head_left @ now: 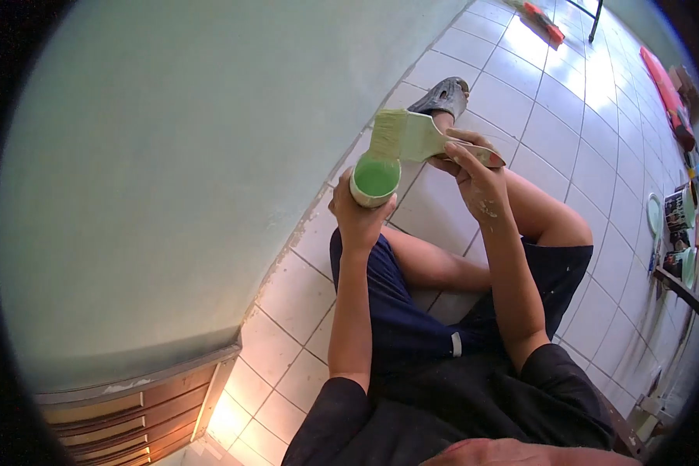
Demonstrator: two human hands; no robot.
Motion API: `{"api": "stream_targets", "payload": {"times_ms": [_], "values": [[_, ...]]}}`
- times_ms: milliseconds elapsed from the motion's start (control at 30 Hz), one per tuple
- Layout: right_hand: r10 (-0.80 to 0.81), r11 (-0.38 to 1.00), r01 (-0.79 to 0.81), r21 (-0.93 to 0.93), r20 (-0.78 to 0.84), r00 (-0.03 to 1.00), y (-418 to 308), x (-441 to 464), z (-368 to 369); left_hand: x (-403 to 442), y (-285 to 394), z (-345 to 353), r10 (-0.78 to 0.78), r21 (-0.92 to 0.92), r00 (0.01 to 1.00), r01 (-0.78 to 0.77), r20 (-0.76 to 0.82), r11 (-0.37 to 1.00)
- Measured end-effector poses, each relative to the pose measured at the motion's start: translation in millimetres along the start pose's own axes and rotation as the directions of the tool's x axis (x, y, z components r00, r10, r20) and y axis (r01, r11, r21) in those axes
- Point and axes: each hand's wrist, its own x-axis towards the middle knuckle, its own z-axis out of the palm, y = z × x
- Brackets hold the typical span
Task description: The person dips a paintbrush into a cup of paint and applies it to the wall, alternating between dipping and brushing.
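Observation:
My left hand is wrapped round a small white cup with green paint inside. A wide flat paintbrush is gripped by its handle in my right hand. Its pale bristles, coated in light green, are over the far rim of the cup; whether they touch the rim I cannot tell. Paint flecks mark my right wrist. Both hands are above my bent legs, close to a pale green wall.
White floor tiles run along the wall. At the lower left stands a slatted wooden piece. Paint buckets and a round lid are at the right. A red-orange object lies at the top, near a dark metal leg.

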Motion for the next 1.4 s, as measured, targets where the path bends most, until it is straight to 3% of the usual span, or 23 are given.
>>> {"api": "stream_targets", "payload": {"times_ms": [33,100,167,233,300,367,433,500,533,600,667,767,867,933,1000,1100,1267,1400], "values": [[0.010,1.000,-0.010,-0.010,-0.001,1.000,-2.6,-0.5,-4.0,1.8,-4.6,8.6,-0.006,-0.118,1.000,0.009,0.023,0.993],[0.001,0.974,0.001,-0.226,0.008,1.000,-9.3,-1.6,-11.0,-2.0,-3.0,16.8,-0.054,-0.133,0.998,0.059,0.041,0.989],[-0.003,0.950,0.012,-0.311,0.029,1.000,-20.6,-3.9,-11.9,-4.1,-3.5,22.7,-0.098,-0.147,0.993,0.106,0.063,0.983],[-0.005,0.917,0.027,-0.398,0.055,0.998,-33.3,-3.9,-13.3,-6.5,-9.5,28.3,-0.020,-0.185,0.998,0.029,0.051,0.982],[-0.039,0.799,0.167,-0.577,0.227,0.973,-43.2,-3.0,-17.7,-10.3,-12.0,30.1,-0.025,-0.180,0.998,0.035,0.057,0.983],[-0.013,0.782,0.157,-0.603,0.236,0.972,-46.6,-5.8,-12.5,-11.6,-11.3,29.4,-0.025,-0.170,0.998,0.036,0.064,0.985],[0.011,0.764,0.148,-0.627,0.242,0.970,-49.5,-9.4,-6.5,-11.3,-6.1,26.8,0.067,-0.097,0.995,-0.060,0.077,0.994],[-0.018,0.653,0.303,-0.694,0.386,0.922,-53.0,-13.4,-1.5,-12.2,-3.3,26.3,0.082,-0.073,0.992,-0.076,0.093,0.994],[-0.012,0.651,0.297,-0.699,0.382,0.924,-57.0,-16.2,2.6,-13.2,-2.9,26.4,0.104,-0.046,0.989,-0.099,0.108,0.994],[0.080,0.495,0.402,-0.771,0.500,0.862,-63.7,-21.8,12.6,-13.4,-4.1,28.1,0.141,-0.033,0.983,-0.138,0.122,0.990],[0.087,0.488,0.414,-0.768,0.514,0.853,-53.8,-24.0,19.0,-14.0,-4.5,29.2,0.182,-0.025,0.974,-0.180,0.136,0.983],[0.053,0.214,0.559,-0.801,0.581,0.812,-44.0,-25.5,29.7,-15.8,-2.5,34.8,0.265,-0.025,0.954,-0.264,0.141,0.964],[0.064,0.189,0.442,-0.877,0.460,0.885,-33.0,-30.1,36.0,-18.9,-3.9,36.9,0.256,0.039,0.947,-0.268,0.194,0.963],[0.082,0.234,0.434,-0.870,0.462,0.883,-33.2,-31.3,37.0,-23.0,-4.7,39.1,0.172,-0.116,0.971,-0.154,0.164,0.981],[0.097,0.279,0.426,-0.861,0.466,0.879,-31.7,-32.4,39.3,-24.3,-5.0,38.2,0.170,-0.120,0.971,-0.152,0.167,0.981],[0.010,0.224,0.507,-0.832,0.523,0.852,-26.8,-33.9,42.0,-22.5,-8.5,37.0,0.204,-0.117,0.967,-0.188,0.155,0.975],[0.147,-0.020,0.487,-0.873,0.479,0.865,-15.2,-35.3,35.8,-24.9,-6.4,36.6,0.202,-0.102,0.970,-0.189,0.136,0.977],[0.073,0.014,0.536,-0.844,0.535,0.842,-14.1,-36.9,35.8,-23.6,-10.1,37.4,0.202,-0.076,0.969,-0.193,0.146,0.978]]}}
